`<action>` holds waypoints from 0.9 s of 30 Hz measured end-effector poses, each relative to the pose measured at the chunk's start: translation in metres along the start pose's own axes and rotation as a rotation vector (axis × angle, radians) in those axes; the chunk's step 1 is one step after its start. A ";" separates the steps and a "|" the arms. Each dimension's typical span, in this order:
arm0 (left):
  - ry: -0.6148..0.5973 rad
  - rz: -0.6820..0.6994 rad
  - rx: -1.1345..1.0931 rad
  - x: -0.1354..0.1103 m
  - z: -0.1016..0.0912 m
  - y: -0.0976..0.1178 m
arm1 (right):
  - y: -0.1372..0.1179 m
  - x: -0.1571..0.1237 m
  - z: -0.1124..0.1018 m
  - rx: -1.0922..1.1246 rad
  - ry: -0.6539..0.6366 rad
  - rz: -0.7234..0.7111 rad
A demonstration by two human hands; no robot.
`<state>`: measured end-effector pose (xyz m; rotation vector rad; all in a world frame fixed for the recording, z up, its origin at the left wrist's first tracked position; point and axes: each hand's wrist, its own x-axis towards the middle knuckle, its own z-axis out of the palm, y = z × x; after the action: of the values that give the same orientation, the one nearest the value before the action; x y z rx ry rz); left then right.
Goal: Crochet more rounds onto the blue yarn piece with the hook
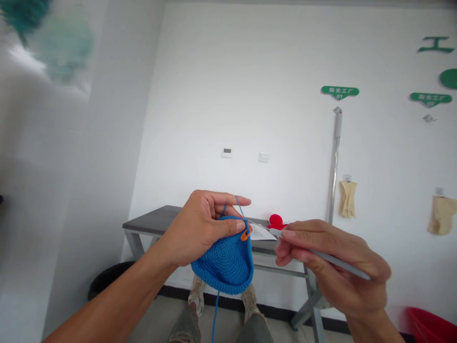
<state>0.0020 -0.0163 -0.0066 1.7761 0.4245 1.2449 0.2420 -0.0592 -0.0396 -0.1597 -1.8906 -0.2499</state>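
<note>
Blue crochet work (224, 259), round with a curled edge, hangs from my left hand (200, 226), whose thumb pinches its upper edge. Blue yarn (240, 207) loops over the raised left forefinger, and another strand drops from the bottom of the piece. An orange stitch marker (245, 234) is clipped near the top right edge. My right hand (332, 262) grips a grey-handled crochet hook (341, 267) like a pen. The hook's thin metal tip reaches the edge beside the left thumb; whether it sits inside a stitch is too small to tell.
Behind the hands stands a dark-topped table (157, 218) with a red yarn ball (275, 220) and white paper (260, 232). A black bin (107, 278) is at lower left, a red bucket (428, 326) at lower right. A metal pole (334, 176) and gloves (348, 199) hang on the wall.
</note>
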 end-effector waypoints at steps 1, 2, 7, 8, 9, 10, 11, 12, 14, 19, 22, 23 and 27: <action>-0.014 -0.002 0.008 0.000 -0.001 0.001 | -0.001 0.001 -0.001 0.000 -0.014 0.001; -0.025 -0.005 0.019 0.000 -0.001 0.001 | -0.002 0.002 -0.003 0.000 -0.026 0.000; -0.059 -0.021 0.054 0.001 -0.004 0.002 | -0.004 0.005 -0.007 0.008 -0.062 0.010; -0.070 -0.023 0.052 0.001 -0.004 0.002 | -0.004 0.005 -0.007 0.022 -0.060 0.017; -0.081 -0.025 0.050 0.001 -0.004 0.002 | -0.004 0.005 -0.007 0.039 -0.055 0.026; -0.092 -0.028 0.052 0.001 -0.005 0.003 | -0.004 0.005 -0.008 0.057 -0.048 0.033; -0.103 -0.029 0.057 0.001 -0.005 0.003 | -0.004 0.005 -0.008 0.071 -0.043 0.040; -0.107 -0.030 0.063 0.001 -0.006 0.003 | -0.005 0.005 -0.008 0.080 -0.040 0.043; -0.115 -0.039 0.077 0.001 -0.006 0.004 | -0.006 0.006 -0.009 0.081 -0.042 0.053; -0.123 -0.061 0.068 0.001 -0.006 0.003 | -0.006 0.004 -0.009 0.128 -0.026 0.113; -0.120 -0.053 0.065 0.002 -0.005 0.003 | -0.002 -0.001 -0.007 0.216 -0.002 0.159; -0.119 -0.051 0.064 0.002 -0.005 0.002 | -0.001 -0.003 -0.007 0.243 0.007 0.180; -0.128 -0.049 0.039 0.001 -0.005 0.002 | 0.004 -0.009 -0.004 0.335 0.042 0.261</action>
<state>-0.0026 -0.0140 -0.0037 1.8559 0.4187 1.0893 0.2492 -0.0561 -0.0466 -0.1690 -1.8187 0.2384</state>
